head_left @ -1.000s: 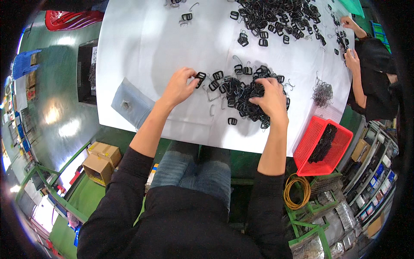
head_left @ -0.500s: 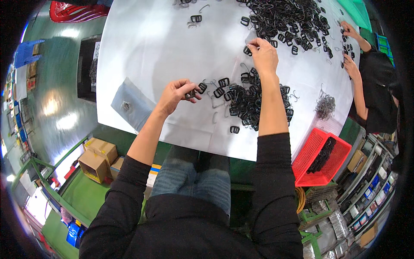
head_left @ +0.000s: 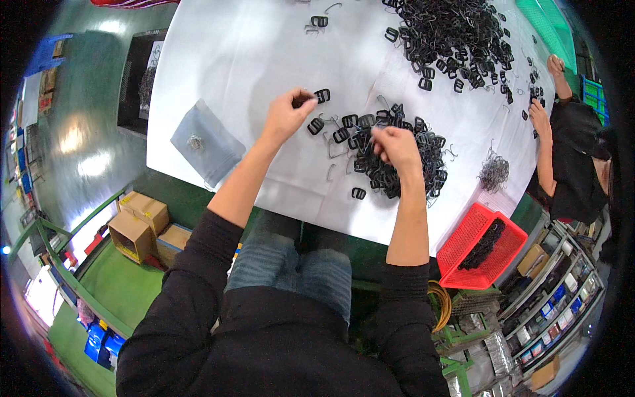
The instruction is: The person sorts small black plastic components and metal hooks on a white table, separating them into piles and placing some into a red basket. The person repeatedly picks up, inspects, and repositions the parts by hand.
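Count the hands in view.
4: your left hand, at a black buckle; your right hand, over the nearer buckle pile; a co-worker's upper hand and lower hand, by the table's right edge. No others show.

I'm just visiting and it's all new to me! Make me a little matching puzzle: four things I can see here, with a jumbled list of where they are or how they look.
1. Left hand
2. Right hand
3. Red basket
4. Bluish bag

A. Lying on the left part of the white table
B. With dark pieces inside
C. Over the nearer heap of black buckles
D. With a black buckle at its fingertips, left of that heap

Pairs: 1-D, 2-C, 3-B, 4-A
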The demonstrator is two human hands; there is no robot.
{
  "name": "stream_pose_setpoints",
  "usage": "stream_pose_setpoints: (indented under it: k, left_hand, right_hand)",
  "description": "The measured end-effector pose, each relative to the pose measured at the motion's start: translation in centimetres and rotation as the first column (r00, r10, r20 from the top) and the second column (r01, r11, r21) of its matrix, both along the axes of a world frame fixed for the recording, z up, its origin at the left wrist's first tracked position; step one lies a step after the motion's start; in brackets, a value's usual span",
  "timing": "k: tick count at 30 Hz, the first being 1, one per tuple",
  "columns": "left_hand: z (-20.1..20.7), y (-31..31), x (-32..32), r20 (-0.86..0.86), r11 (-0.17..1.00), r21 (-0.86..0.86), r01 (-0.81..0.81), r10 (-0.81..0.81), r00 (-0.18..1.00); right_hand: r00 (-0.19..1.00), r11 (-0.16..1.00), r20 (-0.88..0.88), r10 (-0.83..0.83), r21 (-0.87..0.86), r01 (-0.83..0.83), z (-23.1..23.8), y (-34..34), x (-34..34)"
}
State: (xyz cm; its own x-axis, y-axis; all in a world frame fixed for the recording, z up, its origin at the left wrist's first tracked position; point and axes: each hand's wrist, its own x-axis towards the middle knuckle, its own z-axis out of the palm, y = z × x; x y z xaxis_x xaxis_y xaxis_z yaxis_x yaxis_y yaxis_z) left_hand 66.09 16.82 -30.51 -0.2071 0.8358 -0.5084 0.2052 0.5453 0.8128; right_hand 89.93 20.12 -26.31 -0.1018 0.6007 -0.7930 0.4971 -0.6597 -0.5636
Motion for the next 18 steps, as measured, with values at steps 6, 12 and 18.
stream_pose_setpoints:
  k: [6,12,18]
  left_hand:
    - [-0.5,1.7,-0.4,-0.54,0.915,0.206,0.347,-0.19,0.82]
    - [0.5,1.2,-1.2,-0.465,0.86,0.17,0.48,-0.36,0.809]
    - [1.6,-0.5,-1.5,-0.021,0.961,0.144,0.237,-0.236,0.971]
  right_hand:
    - [0.777,0.829,0.495,0.389,0.179,-0.529,1.3,-1.6,-0.5]
    - [0.803,0.65,0.527,0.279,0.512,-0.561,-0.6,0.4,-1.9]
    - [0.658,0.567,0.613,0.437,0.38,-0.731,-1.5,0.7,-1.9]
